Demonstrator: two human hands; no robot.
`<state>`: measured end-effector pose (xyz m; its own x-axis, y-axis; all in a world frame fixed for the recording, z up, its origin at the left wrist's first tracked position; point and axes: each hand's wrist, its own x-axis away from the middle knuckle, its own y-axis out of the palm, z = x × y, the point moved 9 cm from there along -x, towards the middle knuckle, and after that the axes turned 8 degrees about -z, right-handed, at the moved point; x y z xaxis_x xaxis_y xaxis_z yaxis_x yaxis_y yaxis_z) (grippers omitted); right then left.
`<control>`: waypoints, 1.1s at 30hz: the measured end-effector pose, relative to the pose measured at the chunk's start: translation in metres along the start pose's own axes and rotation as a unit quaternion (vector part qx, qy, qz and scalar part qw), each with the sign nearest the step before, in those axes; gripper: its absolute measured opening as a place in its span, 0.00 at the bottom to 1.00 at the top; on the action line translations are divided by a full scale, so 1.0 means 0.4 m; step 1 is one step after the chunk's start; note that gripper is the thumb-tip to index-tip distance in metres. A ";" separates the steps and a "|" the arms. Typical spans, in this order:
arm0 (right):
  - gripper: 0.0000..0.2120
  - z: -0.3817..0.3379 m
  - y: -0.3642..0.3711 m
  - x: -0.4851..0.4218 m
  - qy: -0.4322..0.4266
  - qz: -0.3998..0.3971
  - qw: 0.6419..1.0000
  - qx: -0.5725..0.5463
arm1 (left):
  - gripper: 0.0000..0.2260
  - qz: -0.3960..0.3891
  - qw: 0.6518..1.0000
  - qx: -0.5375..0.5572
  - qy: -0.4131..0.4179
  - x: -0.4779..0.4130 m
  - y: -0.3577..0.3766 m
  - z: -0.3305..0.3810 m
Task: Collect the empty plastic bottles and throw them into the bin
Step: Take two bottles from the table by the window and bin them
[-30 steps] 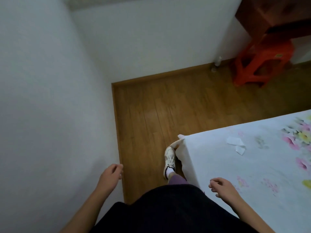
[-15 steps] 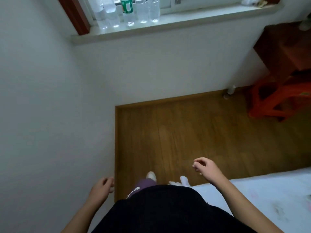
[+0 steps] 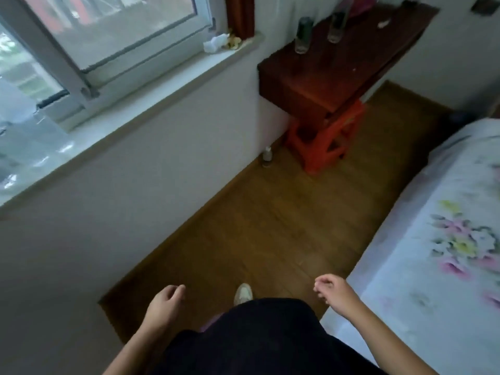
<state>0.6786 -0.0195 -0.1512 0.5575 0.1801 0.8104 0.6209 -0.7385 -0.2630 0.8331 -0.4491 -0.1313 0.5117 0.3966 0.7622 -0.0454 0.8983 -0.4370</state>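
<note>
hands loosely curled and empty: left hand (image 3: pixel 165 304) over the brown wooden floor (image 3: pixel 270 226), right hand (image 3: pixel 334 292) by the floral-sheeted bed (image 3: pixel 433 266).
blurred clear plastic bottles (image 3: pixel 19 147) stand far left on the white window sill (image 3: pixel 113 123); two upright bottles (image 3: pixel 303 36) on the dark red wooden worktop (image 3: pixel 338 69).

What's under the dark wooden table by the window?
A red plastic stool stands under the table, its top and rear covered by the tabletop. A small bottle stands on the floor beside it, against the wall.

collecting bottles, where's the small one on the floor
Head view, upper middle: the small bottle stands on the floor against the wall, just left of the red stool under the wooden desk.
</note>
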 end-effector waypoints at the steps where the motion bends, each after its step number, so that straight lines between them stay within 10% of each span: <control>1: 0.08 0.015 -0.026 0.006 0.013 0.019 1.000 -0.021 | 0.16 -0.021 0.999 -0.023 0.017 -0.055 0.000 0.069; 16: 0.07 0.215 -0.357 -0.010 0.154 0.186 0.929 -0.281 | 0.09 -0.179 0.939 -0.246 0.162 -0.404 0.392 0.975; 33: 0.06 -0.321 -1.235 -0.423 0.007 0.171 0.973 -0.158 | 0.10 -0.097 0.970 -0.146 0.166 -0.586 0.586 1.588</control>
<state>0.2070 0.2316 -0.0911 0.6928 -0.1174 0.7115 0.1990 -0.9172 -0.3452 0.1578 -0.2115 -0.1089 0.7365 0.0985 0.6692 0.3003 0.8389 -0.4540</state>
